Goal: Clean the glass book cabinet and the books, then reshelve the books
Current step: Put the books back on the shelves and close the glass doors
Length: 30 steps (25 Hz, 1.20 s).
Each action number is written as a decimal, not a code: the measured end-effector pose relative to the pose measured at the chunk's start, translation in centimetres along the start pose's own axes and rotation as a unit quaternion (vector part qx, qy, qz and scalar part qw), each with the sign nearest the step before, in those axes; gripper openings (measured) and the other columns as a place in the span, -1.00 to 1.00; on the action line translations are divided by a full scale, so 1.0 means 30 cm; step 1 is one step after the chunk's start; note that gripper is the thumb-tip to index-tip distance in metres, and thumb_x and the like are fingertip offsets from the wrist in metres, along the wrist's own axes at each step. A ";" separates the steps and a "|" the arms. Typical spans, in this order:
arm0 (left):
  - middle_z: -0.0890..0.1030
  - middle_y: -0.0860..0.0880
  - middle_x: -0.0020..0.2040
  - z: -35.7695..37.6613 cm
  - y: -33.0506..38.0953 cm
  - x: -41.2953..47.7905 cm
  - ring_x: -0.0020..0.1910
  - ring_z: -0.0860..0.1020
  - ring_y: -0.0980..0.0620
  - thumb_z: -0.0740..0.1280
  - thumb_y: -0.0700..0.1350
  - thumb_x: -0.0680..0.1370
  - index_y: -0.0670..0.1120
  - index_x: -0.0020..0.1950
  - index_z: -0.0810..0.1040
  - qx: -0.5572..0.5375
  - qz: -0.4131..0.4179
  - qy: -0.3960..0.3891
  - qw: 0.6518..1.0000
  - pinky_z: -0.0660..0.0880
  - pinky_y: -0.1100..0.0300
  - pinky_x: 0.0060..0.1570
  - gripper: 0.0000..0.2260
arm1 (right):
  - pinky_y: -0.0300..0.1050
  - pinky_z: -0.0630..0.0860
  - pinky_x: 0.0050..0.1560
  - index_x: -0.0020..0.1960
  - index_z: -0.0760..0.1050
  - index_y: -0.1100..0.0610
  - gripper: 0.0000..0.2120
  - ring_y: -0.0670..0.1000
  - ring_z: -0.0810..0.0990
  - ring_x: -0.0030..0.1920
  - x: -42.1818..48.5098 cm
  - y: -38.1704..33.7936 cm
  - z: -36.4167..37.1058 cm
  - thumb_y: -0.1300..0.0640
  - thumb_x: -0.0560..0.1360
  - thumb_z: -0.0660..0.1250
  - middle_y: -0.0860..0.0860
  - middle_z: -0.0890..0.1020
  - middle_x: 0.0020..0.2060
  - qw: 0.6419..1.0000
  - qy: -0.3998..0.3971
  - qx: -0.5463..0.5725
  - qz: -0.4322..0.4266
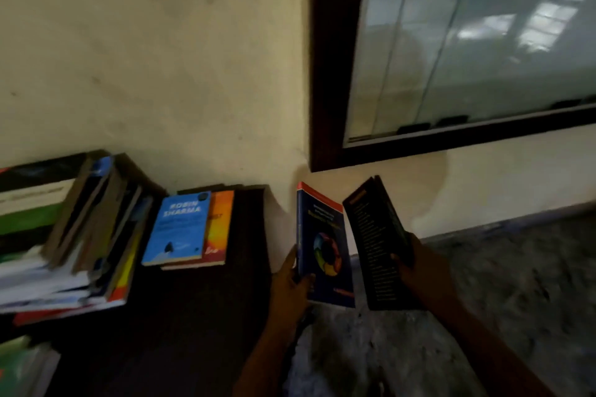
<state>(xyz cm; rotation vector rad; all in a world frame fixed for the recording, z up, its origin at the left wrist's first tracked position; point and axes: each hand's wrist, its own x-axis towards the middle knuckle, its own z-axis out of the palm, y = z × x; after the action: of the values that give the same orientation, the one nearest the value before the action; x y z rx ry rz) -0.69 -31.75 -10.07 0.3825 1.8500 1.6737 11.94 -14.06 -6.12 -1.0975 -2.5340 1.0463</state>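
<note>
Left grip (291,283) clasps navy book (325,235) by its lower edge; right grip (416,264) clasps black book (374,235); both held above floor (500,300), below glass cabinet (467,58). Other books (80,235) piled on dark surface (200,316) at left.

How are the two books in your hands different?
The blue book has a colourful ring and a red top strip; the black book shows only small lines of text. The left hand grips the blue book; the right hand grips the black book. Both are held up, side by side.
</note>
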 end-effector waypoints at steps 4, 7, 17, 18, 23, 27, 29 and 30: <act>0.53 -0.18 0.15 0.259 0.035 0.144 -0.10 0.57 -0.03 0.25 -0.39 0.53 -0.04 0.43 0.16 0.053 -0.007 -0.082 0.995 0.54 0.40 -0.30 -0.45 | -0.20 0.37 -0.03 0.42 0.26 0.14 -0.52 0.19 0.56 0.13 0.006 0.280 -0.156 0.11 0.55 0.27 0.17 0.55 0.20 0.992 0.064 0.034 0.105; 0.56 -0.22 0.19 0.511 0.048 0.276 -0.02 0.60 -0.08 0.32 -0.27 0.52 0.10 0.38 0.17 0.151 0.016 -0.139 0.978 0.61 0.21 -0.16 -0.45 | -0.15 0.43 0.00 0.41 0.28 0.14 -0.53 0.17 0.57 0.10 0.047 0.517 -0.334 0.10 0.54 0.28 0.16 0.56 0.18 0.978 0.113 0.057 0.166; 0.59 -0.21 0.15 1.548 0.156 0.494 0.05 0.59 -0.20 0.37 -0.23 0.50 0.02 0.45 0.27 0.233 0.056 -0.300 0.923 0.53 -0.19 0.05 -0.44 | -0.08 0.43 -0.02 0.33 0.39 0.18 -0.60 0.20 0.57 0.11 0.026 1.184 -1.025 0.11 0.52 0.30 0.17 0.59 0.12 0.879 0.335 0.064 0.334; 0.59 -0.19 0.15 1.662 0.179 0.510 0.05 0.59 -0.20 0.38 -0.22 0.50 0.03 0.45 0.28 0.230 0.068 -0.317 0.918 0.53 -0.19 0.06 -0.44 | -0.10 0.42 -0.02 0.33 0.39 0.18 -0.61 0.20 0.57 0.12 0.032 1.237 -1.091 0.12 0.53 0.29 0.17 0.59 0.13 0.867 0.350 0.063 0.349; 0.57 -0.09 0.04 2.193 0.293 0.620 -0.05 0.57 -0.05 0.38 -0.24 0.49 0.13 0.36 0.23 0.180 0.141 -0.375 0.898 0.58 0.05 -0.11 -0.44 | -0.05 0.46 0.00 0.38 0.32 0.14 -0.56 0.21 0.57 0.10 0.185 1.503 -1.431 0.08 0.54 0.27 0.19 0.58 0.15 0.846 0.391 0.025 0.361; 0.59 -0.02 0.03 2.596 0.437 0.768 -0.07 0.56 0.03 0.42 -0.13 0.47 0.16 0.32 0.21 0.164 0.219 -0.374 0.886 0.55 0.25 -0.21 -0.46 | -0.06 0.51 0.04 0.39 0.31 0.11 -0.56 0.13 0.60 0.08 0.411 1.675 -1.780 0.07 0.54 0.26 0.14 0.58 0.16 0.852 0.415 0.018 0.317; 0.60 0.12 0.03 2.739 0.522 0.835 -0.02 0.59 0.07 0.39 0.09 0.34 0.31 0.27 0.32 0.146 0.234 -0.360 0.891 0.57 0.18 -0.14 -0.47 | -0.06 0.52 0.05 0.39 0.32 0.11 -0.56 0.11 0.60 0.08 0.520 1.737 -1.948 0.06 0.54 0.27 0.11 0.57 0.18 0.857 0.428 0.027 0.284; 0.61 0.15 0.02 2.797 0.560 0.866 -0.02 0.60 0.08 0.37 0.17 0.28 0.35 0.24 0.36 0.136 0.234 -0.354 0.895 0.59 0.19 -0.16 -0.46 | -0.06 0.53 0.05 0.39 0.32 0.11 -0.56 0.11 0.59 0.09 0.569 1.760 -2.017 0.06 0.54 0.27 0.11 0.57 0.18 0.861 0.431 0.025 0.267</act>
<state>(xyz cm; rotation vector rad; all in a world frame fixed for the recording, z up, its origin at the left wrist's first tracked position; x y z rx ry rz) 27.08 52.82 -1.48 1.4432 1.4745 1.2688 55.24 55.31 1.05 -1.7928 -1.5111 0.4915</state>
